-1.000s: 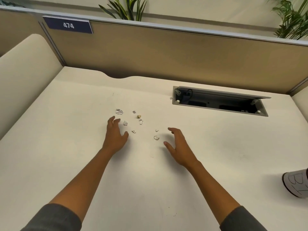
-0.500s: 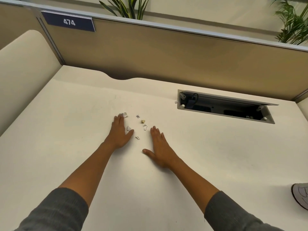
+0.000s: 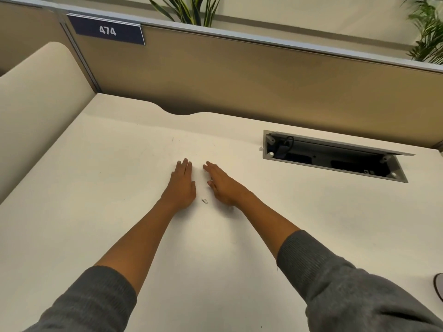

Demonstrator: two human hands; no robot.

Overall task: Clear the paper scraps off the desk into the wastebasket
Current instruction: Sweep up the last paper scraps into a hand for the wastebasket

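A tan partition (image 3: 239, 75) is seen across the upper frame, with a dark blue sign (image 3: 107, 31) marked 474 at upper left. Green plants (image 3: 189, 8) are glimpsed behind it. An open grey cable hatch (image 3: 333, 159) is set at centre right.

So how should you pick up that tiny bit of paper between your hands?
Pinch the paper scrap across its short sides, coming straight down from above. It lies flat and alone on the desk, so the right hand beside it is probably handiest.
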